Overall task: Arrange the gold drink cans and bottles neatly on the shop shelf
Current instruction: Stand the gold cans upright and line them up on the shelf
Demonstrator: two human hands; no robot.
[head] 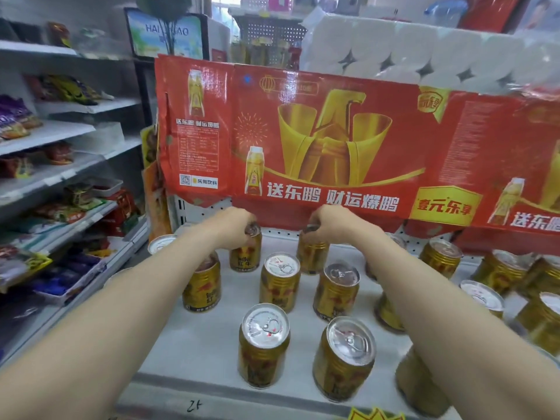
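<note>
The left can [246, 257] is being gripped by the left hand's [238, 227] curled fingers, the right can [312, 257] by the right hand's [328, 222]; both are best being kept upright, aligned.

Gold metal drink cans [280, 281] stand upright and spaced apart in loose rows on the white shop shelf [206, 344]. Two stand side by side at the front, three in a row behind them, and two more at the back. The left hand [235, 227] grips the top of the back-left can [245, 256]. The right hand [328, 222] grips the top of the back-right can [312, 256]. Further cans cluster to the right. A red printed cardboard banner [333, 140] hangs behind and above the back row, with a pack of white paper rolls [424, 50] above it. Racks of snack packets [60, 177] stand to the left.
</note>
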